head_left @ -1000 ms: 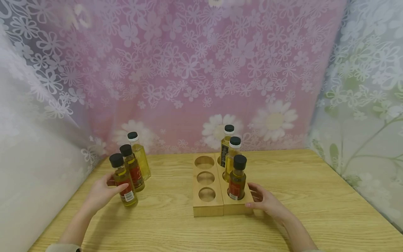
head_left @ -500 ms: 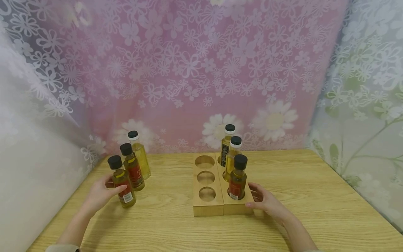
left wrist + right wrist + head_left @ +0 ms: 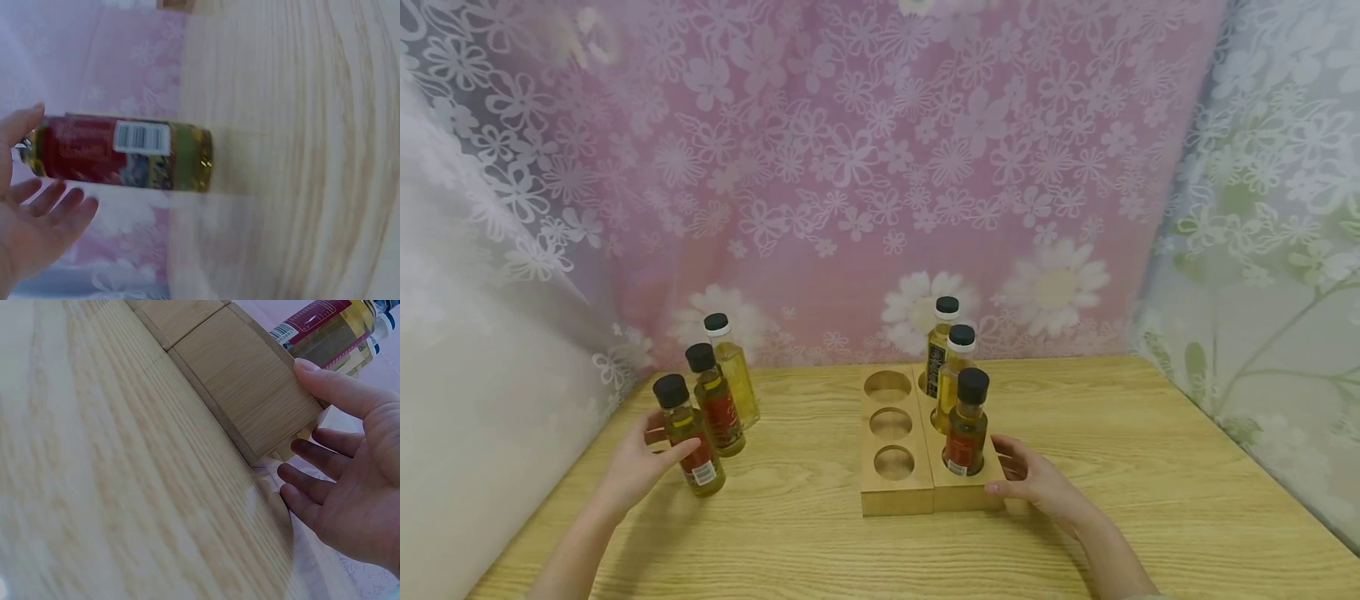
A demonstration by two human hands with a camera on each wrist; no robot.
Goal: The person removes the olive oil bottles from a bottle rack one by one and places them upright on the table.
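Observation:
My left hand (image 3: 636, 465) has its thumb across the front of an oil bottle (image 3: 703, 454) and its fingers behind it. The bottle has a black cap and a red label with a barcode, seen in the left wrist view as the label (image 3: 94, 150). Two more oil bottles stand just behind: one red-labelled (image 3: 722, 412), one clear and yellow (image 3: 741, 383). My right hand (image 3: 1037, 483) holds the front right corner of a wooden bottle rack (image 3: 966, 497), thumb on the edge, fingers along the side. In the right wrist view, the thumb touches the rack (image 3: 244, 381).
Three oil bottles stand in the rack's right column: a red-labelled one (image 3: 967, 437) in front, a yellow one (image 3: 951, 387), and a black-labelled one (image 3: 936, 358). An adjoining wooden block (image 3: 895, 500) has three round vacant holes. A flowered pink curtain (image 3: 850, 208) hangs behind the table.
My left hand and the front red-labelled bottle have shifted slightly left, with the cap end now lower and further left. My right hand and the rack look unmoved.

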